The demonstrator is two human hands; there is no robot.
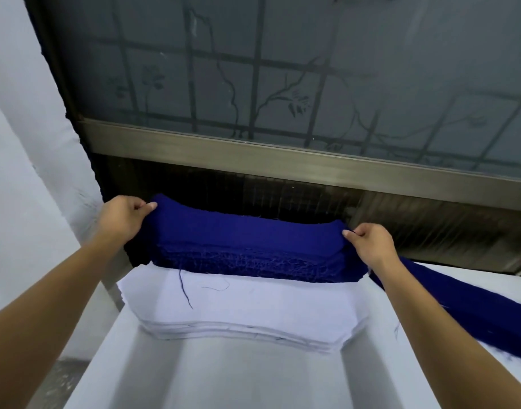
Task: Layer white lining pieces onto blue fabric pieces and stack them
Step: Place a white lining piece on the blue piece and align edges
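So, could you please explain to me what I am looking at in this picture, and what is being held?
There is no machine here: a person works with bare hands, and the single picture comes from a camera worn on the head, looking forward and down along both arms. On the white table lie two piles: a stack of white lining pieces nearer the person and, behind it, a stack of blue fabric pieces with frayed edges. The left hand and the right hand each pinch one end of the top blue piece in their fingers. A long blue strip lies to the right, and a frosted window stands behind.
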